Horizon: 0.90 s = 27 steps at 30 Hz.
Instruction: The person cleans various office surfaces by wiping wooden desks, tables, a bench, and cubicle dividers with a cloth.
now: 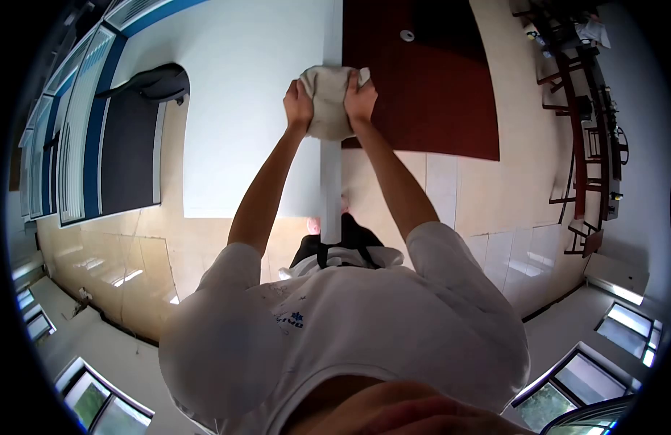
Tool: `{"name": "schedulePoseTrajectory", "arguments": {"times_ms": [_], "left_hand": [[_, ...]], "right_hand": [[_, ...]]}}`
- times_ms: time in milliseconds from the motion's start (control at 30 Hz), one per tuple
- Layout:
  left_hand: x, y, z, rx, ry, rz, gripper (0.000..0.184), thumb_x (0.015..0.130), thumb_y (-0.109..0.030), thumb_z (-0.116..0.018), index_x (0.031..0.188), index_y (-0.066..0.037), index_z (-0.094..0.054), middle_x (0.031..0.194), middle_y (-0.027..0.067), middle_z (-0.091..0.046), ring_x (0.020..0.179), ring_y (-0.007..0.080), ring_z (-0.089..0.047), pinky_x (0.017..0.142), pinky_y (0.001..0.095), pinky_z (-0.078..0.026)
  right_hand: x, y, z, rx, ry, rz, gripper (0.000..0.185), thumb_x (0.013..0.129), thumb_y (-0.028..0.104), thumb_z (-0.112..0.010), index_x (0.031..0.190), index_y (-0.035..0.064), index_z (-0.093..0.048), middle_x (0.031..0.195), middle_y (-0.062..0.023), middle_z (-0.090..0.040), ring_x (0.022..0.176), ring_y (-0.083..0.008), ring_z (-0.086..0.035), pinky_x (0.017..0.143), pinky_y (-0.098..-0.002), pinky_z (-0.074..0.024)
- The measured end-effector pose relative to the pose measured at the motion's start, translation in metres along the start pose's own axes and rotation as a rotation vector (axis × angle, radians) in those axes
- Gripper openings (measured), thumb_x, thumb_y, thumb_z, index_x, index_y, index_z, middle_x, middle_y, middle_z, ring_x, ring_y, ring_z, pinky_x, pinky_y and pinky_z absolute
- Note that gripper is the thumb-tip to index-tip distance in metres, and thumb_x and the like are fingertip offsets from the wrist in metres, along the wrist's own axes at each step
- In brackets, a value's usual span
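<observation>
A beige cloth point(326, 101) is bunched between my two hands, out in front of my body. My left hand point(299, 107) grips its left side, with the fingers curled in. On the opposite side, my right hand point(361, 101) is closed around the cloth, and a corner sticks up by the thumb. The cloth lies over or just above a long narrow white strip point(331, 188), which runs from the far edge back toward my waist. Whether the cloth presses on the strip cannot be made out. Both arms are stretched forward.
Left of the strip is a white tabletop point(241, 174); right of it, a dark red tabletop point(429, 109) bears a small round white object point(406, 35). A black chair point(158, 83) stands at the left. Dark wooden furniture point(582, 138) lines the right wall.
</observation>
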<state>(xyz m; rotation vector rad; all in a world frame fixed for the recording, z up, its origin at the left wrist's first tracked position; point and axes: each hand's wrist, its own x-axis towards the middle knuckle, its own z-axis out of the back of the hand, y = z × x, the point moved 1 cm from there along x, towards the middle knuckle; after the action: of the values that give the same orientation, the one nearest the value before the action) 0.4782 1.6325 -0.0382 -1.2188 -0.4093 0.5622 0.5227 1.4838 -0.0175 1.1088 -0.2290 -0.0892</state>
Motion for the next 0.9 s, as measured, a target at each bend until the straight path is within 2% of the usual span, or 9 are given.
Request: {"name": "schedulePoseTrajectory", "arguments": {"times_ms": [100, 167, 233, 367, 467, 600, 633, 700, 900], "left_hand": [[-0.011, 0.000, 0.004, -0.094, -0.044, 0.021, 0.067, 0.106, -0.059, -0.043, 0.123, 0.002, -0.066, 0.112, 0.0246, -0.072, 0.104, 0.0337, -0.066, 0.095, 0.0428, -0.050], [-0.005, 0.023, 0.009, -0.133, -0.016, -0.134, 0.065, 0.105, -0.059, -0.048, 0.125, 0.001, -0.060, 0.109, 0.0214, -0.071, 0.103, 0.0302, -0.065, 0.092, 0.0410, -0.051], [0.006, 0.043, 0.006, -0.261, 0.152, -0.115, 0.058, 0.101, -0.048, -0.063, 0.134, -0.001, -0.052, 0.127, 0.0159, -0.064, 0.112, 0.0243, -0.060, 0.097, 0.0368, -0.048], [-0.023, 0.026, 0.022, -0.286, 0.444, 0.110, 0.076, 0.099, -0.052, -0.062, 0.153, -0.001, -0.043, 0.142, 0.0150, -0.058, 0.124, 0.0259, -0.060, 0.101, 0.0374, -0.052], [-0.068, 0.013, 0.042, -0.285, 0.467, 0.222, 0.074, 0.103, -0.052, -0.054, 0.152, 0.003, -0.045, 0.140, 0.0170, -0.060, 0.127, 0.0269, -0.060, 0.104, 0.0379, -0.051], [-0.131, 0.036, 0.060, -0.323, 0.376, 0.260, 0.075, 0.105, -0.054, -0.048, 0.153, 0.004, -0.045, 0.144, 0.0185, -0.058, 0.130, 0.0287, -0.058, 0.109, 0.0364, -0.047], [-0.143, 0.042, 0.064, -0.341, 0.384, 0.281, 0.073, 0.105, -0.052, -0.048, 0.154, 0.003, -0.044, 0.146, 0.0176, -0.057, 0.132, 0.0280, -0.057, 0.111, 0.0365, -0.045], [-0.163, 0.059, 0.068, -0.413, 0.408, 0.204, 0.072, 0.106, -0.052, -0.050, 0.155, 0.001, -0.042, 0.147, 0.0165, -0.056, 0.132, 0.0266, -0.056, 0.111, 0.0364, -0.045], [-0.218, 0.070, 0.097, -0.500, 0.484, 0.108, 0.067, 0.107, -0.053, -0.051, 0.148, 0.000, -0.047, 0.137, 0.0144, -0.060, 0.123, 0.0233, -0.058, 0.108, 0.0360, -0.047]], "right_hand": [[-0.002, -0.023, -0.017, -0.009, -0.127, -0.075, 0.061, 0.101, 0.054, -0.054, 0.135, 0.0033, -0.061, 0.117, -0.0324, -0.070, 0.110, -0.0521, -0.067, 0.096, -0.0570, -0.0542], [-0.011, 0.000, 0.004, 0.063, 0.062, -0.262, 0.070, 0.098, 0.063, -0.053, 0.130, 0.0014, -0.064, 0.118, -0.0342, -0.068, 0.113, -0.0524, -0.065, 0.098, -0.0561, -0.0532], [-0.010, -0.003, 0.004, 0.014, 0.134, -0.342, 0.083, 0.098, 0.073, -0.042, 0.129, 0.0006, -0.067, 0.121, -0.0339, -0.068, 0.115, -0.0512, -0.065, 0.100, -0.0567, -0.0517], [-0.020, -0.020, 0.019, -0.026, 0.358, -0.457, 0.098, 0.093, 0.083, -0.038, 0.132, -0.0021, -0.067, 0.129, -0.0321, -0.067, 0.123, -0.0453, -0.065, 0.104, -0.0525, -0.0519], [-0.050, -0.023, 0.046, -0.037, 0.434, -0.519, 0.099, 0.091, 0.084, -0.040, 0.134, -0.0003, -0.066, 0.136, -0.0279, -0.065, 0.129, -0.0428, -0.062, 0.108, -0.0512, -0.0490], [-0.116, -0.030, 0.068, -0.001, 0.396, -0.542, 0.102, 0.089, 0.086, -0.041, 0.138, -0.0012, -0.064, 0.138, -0.0301, -0.063, 0.133, -0.0443, -0.059, 0.112, -0.0514, -0.0460], [-0.132, -0.035, 0.074, 0.053, 0.371, -0.524, 0.111, 0.088, 0.086, -0.043, 0.138, -0.0107, -0.060, 0.140, -0.0381, -0.057, 0.137, -0.0482, -0.054, 0.116, -0.0493, -0.0408], [-0.161, -0.038, 0.082, 0.082, 0.324, -0.529, 0.113, 0.086, 0.087, -0.046, 0.135, -0.0143, -0.060, 0.139, -0.0406, -0.056, 0.137, -0.0495, -0.053, 0.117, -0.0485, -0.0397], [-0.233, -0.052, 0.102, 0.029, 0.135, -0.516, 0.108, 0.083, 0.086, -0.054, 0.125, -0.0128, -0.067, 0.131, -0.0380, -0.063, 0.131, -0.0481, -0.058, 0.109, -0.0506, -0.0465]]}}
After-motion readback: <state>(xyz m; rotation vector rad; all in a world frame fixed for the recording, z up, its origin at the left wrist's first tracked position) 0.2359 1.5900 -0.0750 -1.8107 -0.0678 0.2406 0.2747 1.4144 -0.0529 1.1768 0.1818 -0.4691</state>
